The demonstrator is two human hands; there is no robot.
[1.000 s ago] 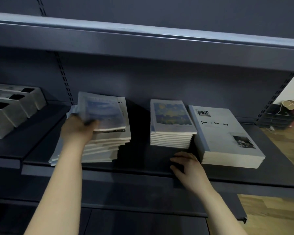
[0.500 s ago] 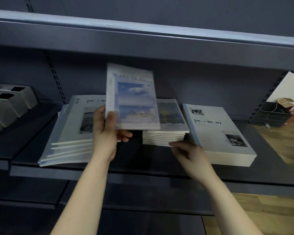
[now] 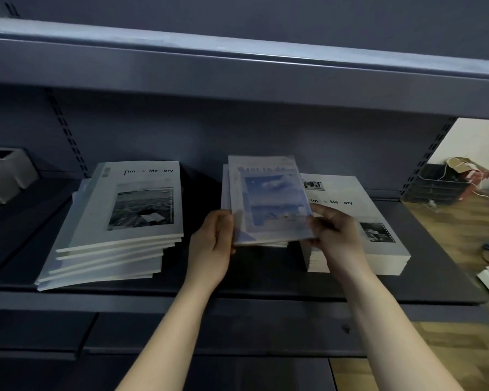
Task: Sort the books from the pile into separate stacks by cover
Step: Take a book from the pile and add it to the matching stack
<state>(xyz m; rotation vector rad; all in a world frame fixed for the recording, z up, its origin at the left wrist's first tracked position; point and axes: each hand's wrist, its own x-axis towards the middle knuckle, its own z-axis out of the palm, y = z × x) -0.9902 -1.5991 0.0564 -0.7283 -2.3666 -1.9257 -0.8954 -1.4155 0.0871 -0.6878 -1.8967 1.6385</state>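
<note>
sky book point(image 3: 268, 198) now over middle stack point(image 3: 226, 190)

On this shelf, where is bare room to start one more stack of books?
The widest bare patch of the shelf lies between the left pile and the middle stack, behind the left hand. A bare strip runs along the front edge. The middle and right stack sit close together, with both hands there.

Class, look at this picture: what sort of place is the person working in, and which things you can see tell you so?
Probably a shop or stockroom: dark metal shelving with slotted uprights, several stacks of identical books, and a wooden floor beside it.
</note>
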